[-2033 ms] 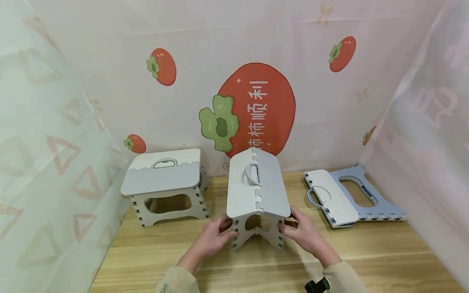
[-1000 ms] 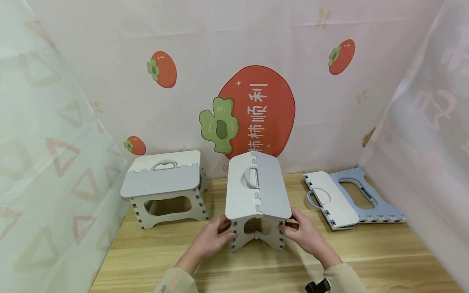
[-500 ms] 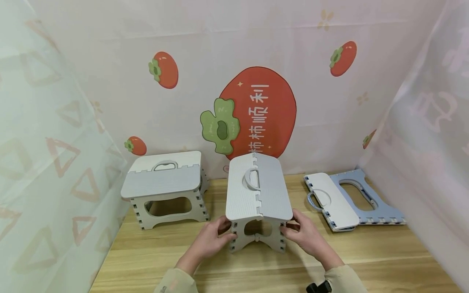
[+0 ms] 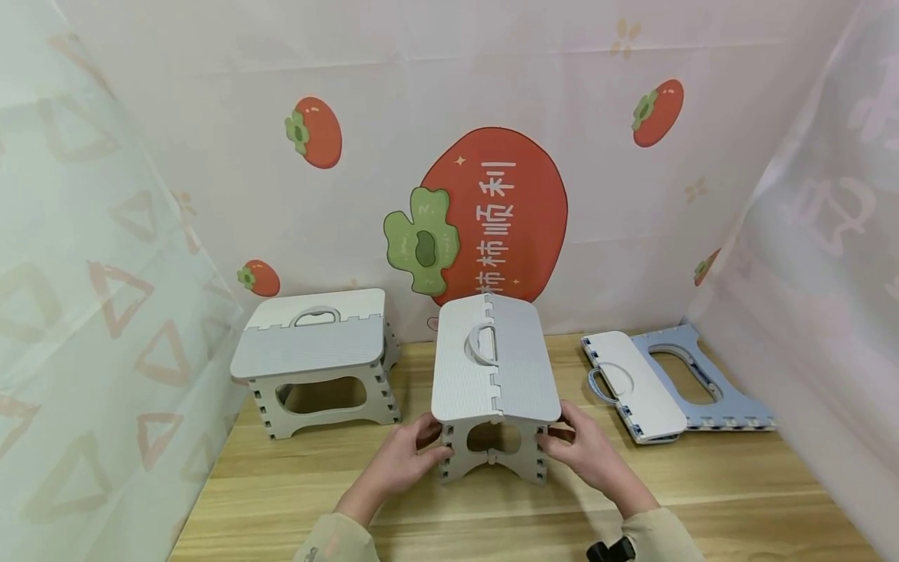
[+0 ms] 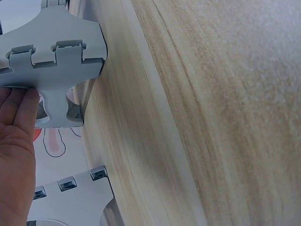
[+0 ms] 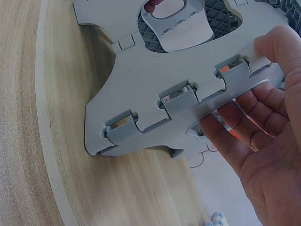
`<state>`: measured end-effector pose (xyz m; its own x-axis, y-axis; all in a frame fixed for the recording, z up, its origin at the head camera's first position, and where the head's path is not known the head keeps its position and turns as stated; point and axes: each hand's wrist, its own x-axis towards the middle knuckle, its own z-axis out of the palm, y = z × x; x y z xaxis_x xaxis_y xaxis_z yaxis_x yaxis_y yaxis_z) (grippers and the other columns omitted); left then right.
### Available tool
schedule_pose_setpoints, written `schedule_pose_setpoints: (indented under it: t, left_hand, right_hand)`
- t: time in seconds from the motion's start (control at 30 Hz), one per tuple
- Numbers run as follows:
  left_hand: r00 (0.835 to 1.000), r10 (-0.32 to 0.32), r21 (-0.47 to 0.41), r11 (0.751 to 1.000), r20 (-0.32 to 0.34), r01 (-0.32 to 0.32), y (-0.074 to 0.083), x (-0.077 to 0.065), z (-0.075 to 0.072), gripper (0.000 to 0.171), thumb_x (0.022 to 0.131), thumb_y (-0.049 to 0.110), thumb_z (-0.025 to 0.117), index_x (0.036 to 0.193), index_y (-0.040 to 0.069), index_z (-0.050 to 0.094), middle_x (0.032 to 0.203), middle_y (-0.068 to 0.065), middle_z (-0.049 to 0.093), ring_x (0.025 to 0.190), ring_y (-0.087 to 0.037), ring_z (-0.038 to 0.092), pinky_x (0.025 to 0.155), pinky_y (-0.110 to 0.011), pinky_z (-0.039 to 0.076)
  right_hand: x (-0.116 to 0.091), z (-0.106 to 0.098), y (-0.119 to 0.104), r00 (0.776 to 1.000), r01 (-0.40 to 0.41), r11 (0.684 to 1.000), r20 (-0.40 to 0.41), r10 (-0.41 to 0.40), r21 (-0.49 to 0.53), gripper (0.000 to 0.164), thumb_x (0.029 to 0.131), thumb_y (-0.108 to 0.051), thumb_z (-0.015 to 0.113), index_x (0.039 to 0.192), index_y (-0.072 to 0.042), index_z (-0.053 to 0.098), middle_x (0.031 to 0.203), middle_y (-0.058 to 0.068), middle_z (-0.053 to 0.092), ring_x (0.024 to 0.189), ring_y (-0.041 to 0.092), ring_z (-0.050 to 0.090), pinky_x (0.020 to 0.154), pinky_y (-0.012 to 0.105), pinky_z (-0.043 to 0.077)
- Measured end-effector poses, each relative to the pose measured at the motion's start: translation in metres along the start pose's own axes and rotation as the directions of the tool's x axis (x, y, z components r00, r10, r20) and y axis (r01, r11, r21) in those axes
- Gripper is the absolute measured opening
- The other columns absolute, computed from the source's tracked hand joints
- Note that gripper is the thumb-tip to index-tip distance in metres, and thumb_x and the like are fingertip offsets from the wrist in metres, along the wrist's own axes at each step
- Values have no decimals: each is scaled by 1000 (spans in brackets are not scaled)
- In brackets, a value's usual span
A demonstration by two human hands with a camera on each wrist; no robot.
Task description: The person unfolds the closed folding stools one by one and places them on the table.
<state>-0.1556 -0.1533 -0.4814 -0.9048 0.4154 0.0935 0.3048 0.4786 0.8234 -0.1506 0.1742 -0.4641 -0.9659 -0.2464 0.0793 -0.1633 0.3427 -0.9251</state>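
Observation:
A folding step stool [image 4: 460,359], white and pale grey, stands partly unfolded at the middle of the table, its two top halves sloping down from a raised centre hinge. Its front legs meet at a small joint with a cut-out above. My left hand [image 4: 407,460] grips the left leg edge, thumb on the front and fingers around the side panel. On the other side, my right hand [image 4: 586,449] holds the right leg edge likewise. In the right wrist view its thumb [image 6: 277,44] lies on the front panel, with the fingers [image 6: 225,141] reaching under the side.
At the left stands a second step stool [image 4: 309,347], fully unfolded with a flat top. A blue and white folding stool [image 4: 635,382] lies flat at the right. The wooden table [image 4: 744,499] backs onto a printed cloth [image 4: 604,257] with persimmons.
The middle stool has spread slightly wider, its top halves a little flatter. Both hands keep the same grip and have moved slightly outward with it.

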Motion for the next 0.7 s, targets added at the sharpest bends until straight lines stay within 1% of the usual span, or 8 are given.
schedule_pose_setpoints:
  t: [0.2,0.43,0.6,0.7]
  left_hand:
    - [1000,-23,0,1000,4,23,1,-1,0,52,97,38,71,137,7,59,134,-21,65,123,-36,65,102,-46,53]
    - [999,-39,-24,999,11,39,1,-1,-1,55,97,37,71,141,8,57,136,-19,64,125,-34,63,103,-44,53]
    - [998,-60,-40,997,3,60,2,-1,-1,57,96,36,72,142,5,56,136,-23,63,126,-38,62,104,-48,52]
    - [997,-77,-51,996,2,77,2,-2,-2,59,95,37,73,142,6,56,137,-23,62,127,-39,61,105,-51,51]
  right_hand:
    - [-1,0,0,1000,-9,1000,1,9,9,46,91,-8,74,134,-4,57,130,15,61,121,37,58,102,36,54]
    - [-2,1,0,1000,-23,1000,0,23,8,47,91,-9,76,134,-4,58,132,16,61,120,35,61,102,37,55]
    - [-5,-1,-2,999,-34,999,11,34,35,51,90,-13,78,135,-3,57,130,16,62,121,34,61,103,36,54]
    - [-7,-4,-4,999,-45,998,27,43,50,53,90,-19,80,137,-6,57,130,14,63,122,33,60,103,35,54]
